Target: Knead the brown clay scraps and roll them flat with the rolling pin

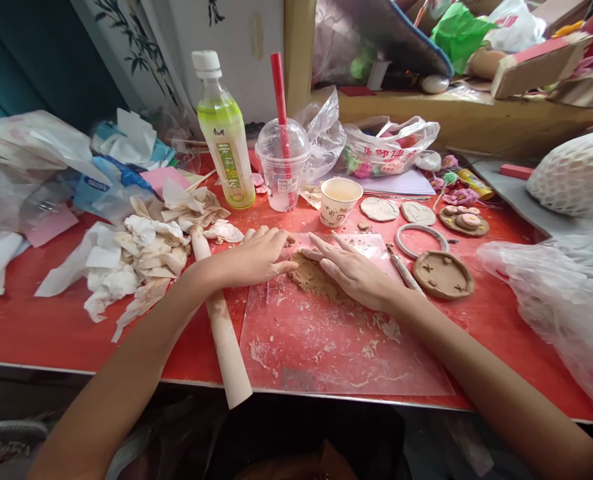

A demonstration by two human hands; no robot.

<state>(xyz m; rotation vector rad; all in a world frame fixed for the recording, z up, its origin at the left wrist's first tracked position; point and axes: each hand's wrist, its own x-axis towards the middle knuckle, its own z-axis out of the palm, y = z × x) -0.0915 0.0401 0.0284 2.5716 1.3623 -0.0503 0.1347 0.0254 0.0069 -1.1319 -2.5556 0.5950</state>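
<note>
A flat, rough-edged piece of brown clay (310, 279) lies on a clear plastic sheet (321, 373) smeared with clay. My right hand (350, 270) is open, fingers stretched over the clay and partly hiding it. At the clay's left edge is my left hand (259, 257), fingers extended and its thumb tip by the clay. A dark bit of clay shows by its fingertips. Under my left wrist runs a wooden rolling pin (226, 347), its near end jutting past the table edge. Right of my right hand lies a clay-stained pen-like tool (404, 270).
Behind the sheet stand a paper cup (339, 203), a plastic cup with a red straw (282, 167) and a green-labelled bottle (225, 143). Crumpled tissues (136, 260) pile up on the left. A round clay dish (444, 275), a ring (421, 233) and plastic bags (561, 287) occupy the right.
</note>
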